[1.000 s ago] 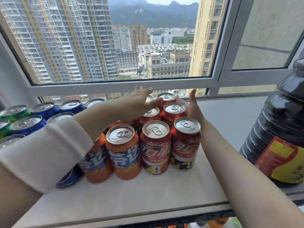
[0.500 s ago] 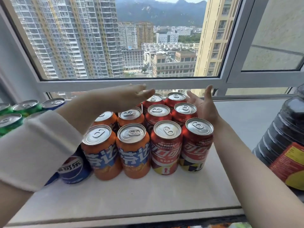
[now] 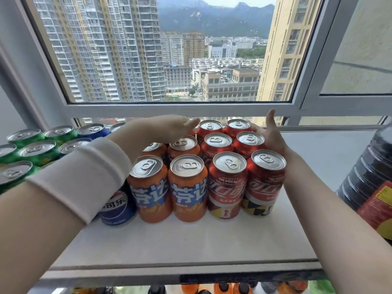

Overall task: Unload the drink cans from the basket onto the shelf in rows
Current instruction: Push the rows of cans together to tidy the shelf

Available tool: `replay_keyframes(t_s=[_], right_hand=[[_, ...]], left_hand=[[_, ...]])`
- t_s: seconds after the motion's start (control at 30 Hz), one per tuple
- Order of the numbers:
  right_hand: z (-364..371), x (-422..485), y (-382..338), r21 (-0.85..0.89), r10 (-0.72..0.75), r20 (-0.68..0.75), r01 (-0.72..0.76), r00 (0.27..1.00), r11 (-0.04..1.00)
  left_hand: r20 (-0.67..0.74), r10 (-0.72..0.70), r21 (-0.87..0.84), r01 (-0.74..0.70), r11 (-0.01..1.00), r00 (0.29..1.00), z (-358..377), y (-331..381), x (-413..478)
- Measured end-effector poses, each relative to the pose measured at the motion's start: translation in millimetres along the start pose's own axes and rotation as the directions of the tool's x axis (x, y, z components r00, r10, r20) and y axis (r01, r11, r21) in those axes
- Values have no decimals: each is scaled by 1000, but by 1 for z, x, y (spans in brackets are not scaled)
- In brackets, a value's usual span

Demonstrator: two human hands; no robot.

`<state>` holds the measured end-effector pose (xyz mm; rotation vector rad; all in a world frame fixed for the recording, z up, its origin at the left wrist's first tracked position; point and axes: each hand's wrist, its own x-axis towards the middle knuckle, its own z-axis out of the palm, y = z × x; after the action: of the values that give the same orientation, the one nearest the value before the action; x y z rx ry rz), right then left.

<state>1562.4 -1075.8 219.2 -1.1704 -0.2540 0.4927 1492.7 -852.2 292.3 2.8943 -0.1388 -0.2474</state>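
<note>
I am squaring up the drink cans (image 3: 214, 143) on the shelf (image 3: 191, 240), and I am judging the unloading as nearly done. Green, blue, orange and red ones are standing in rows running back toward the window (image 3: 161, 109). The basket is not showing, so I cannot tell whether any are left. My left hand (image 3: 167, 128) is reaching flat, fingers straight, over the back orange cans (image 3: 187, 187), holding nothing. My right hand (image 3: 270, 132) is pressing its straight fingers against the right side of the back red cans (image 3: 247, 143), gripping nothing. Every can is standing upright, long axis vertical, tabs up, front labels facing me.
</note>
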Motion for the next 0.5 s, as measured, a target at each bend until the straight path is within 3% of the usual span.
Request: replay_keyframes(t_s=[0.5], right_hand=[[-3, 0, 2, 22, 34, 74, -35, 997, 999]], left_hand=[[78, -24, 1, 24, 1000, 997, 3, -9, 1]])
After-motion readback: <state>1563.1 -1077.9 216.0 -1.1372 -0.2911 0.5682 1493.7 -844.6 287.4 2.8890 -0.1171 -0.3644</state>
